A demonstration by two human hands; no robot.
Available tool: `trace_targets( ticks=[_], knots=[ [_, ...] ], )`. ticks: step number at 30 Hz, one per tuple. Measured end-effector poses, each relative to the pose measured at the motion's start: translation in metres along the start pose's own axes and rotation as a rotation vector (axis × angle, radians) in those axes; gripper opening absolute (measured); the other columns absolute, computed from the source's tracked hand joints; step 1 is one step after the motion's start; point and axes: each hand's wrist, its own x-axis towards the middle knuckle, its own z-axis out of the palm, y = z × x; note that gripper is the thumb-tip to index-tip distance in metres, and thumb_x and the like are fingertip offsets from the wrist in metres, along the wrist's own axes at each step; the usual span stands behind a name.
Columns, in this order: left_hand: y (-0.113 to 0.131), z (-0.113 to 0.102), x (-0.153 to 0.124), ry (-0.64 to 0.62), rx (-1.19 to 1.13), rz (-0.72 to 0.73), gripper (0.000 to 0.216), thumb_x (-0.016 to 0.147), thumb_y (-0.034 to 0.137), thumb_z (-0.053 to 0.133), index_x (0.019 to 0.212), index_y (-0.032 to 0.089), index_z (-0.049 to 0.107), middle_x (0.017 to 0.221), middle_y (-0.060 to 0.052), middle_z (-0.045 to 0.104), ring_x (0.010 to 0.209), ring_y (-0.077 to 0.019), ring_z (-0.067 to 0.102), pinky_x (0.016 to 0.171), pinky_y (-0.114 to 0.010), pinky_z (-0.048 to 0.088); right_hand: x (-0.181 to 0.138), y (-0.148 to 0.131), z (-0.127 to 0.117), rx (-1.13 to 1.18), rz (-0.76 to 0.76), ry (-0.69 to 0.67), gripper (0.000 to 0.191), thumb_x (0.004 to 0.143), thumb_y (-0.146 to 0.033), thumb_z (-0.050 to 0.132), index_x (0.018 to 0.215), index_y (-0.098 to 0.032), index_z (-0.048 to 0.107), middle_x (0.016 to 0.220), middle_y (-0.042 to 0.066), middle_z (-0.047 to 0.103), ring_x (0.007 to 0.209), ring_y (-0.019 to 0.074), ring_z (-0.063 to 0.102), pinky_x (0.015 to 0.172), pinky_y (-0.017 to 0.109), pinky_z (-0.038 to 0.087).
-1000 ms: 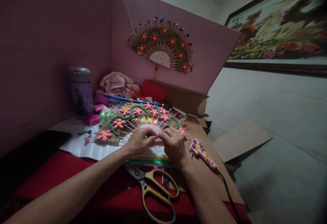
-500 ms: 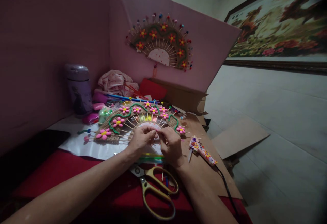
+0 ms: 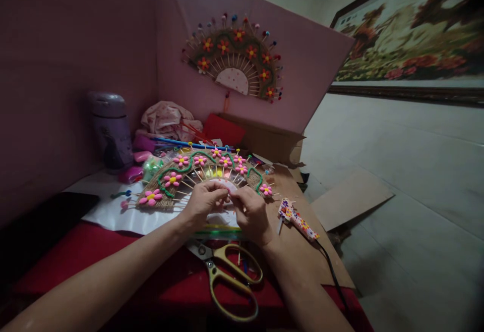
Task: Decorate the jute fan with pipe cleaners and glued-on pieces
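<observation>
Left hand [image 3: 204, 202] and right hand [image 3: 251, 212] pinch the craft fan [image 3: 172, 180] at its white centre below.

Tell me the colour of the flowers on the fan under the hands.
The flowers are pink with yellow centres, clearest in the head view.

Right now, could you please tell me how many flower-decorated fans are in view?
2. One flower fan lies on the table under the left hand and right hand; the other fan hangs on the pink board behind. None seems hidden.
</observation>
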Motion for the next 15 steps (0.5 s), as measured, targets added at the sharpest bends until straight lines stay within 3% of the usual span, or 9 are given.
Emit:
trace_targets(
  ticks=[5,10,15],
  knots=[
    [-0.001,0.0,-0.001,-0.032,-0.066,-0.031,0.022,0.058,0.028,0.075,0.069,0.012,0.064,0.057,0.001,0.061,0.046,-0.007,0.051,0.048,-0.021,0.043,0.001,-0.003,-0.003,0.008,0.032,0.006,0.019,0.082,-0.008,0.044,0.085,-0.019,0.059,0.077,0.004,0.058,0.077,0.0176,0.052,0.068,0.029,0.041],
    [0.014,-0.008,0.0,-0.177,0.236,-0.029,0.024,0.062,0.034,0.072,0.065,0.011,0.065,0.052,0.0,0.06,0.037,-0.0049,0.045,0.038,-0.018,0.033,0.005,0.003,-0.013,-0.139,-0.031,-0.05,0.022,0.081,-0.007,0.045,0.085,-0.019,0.062,0.083,0.005,0.06,0.08,0.0178,0.051,0.068,0.028,0.04],
    [0.02,-0.012,0.001,-0.25,0.46,0.034,0.019,0.061,0.026,0.068,0.052,0.013,0.058,0.043,0.004,0.051,0.035,-0.0041,0.041,0.034,-0.015,0.029,0.008,0.007,-0.013,-0.172,-0.155,-0.09,0.02,0.083,-0.008,0.045,0.079,-0.019,0.061,0.081,0.005,0.062,0.08,0.0181,0.051,0.07,0.03,0.038]
  ],
)
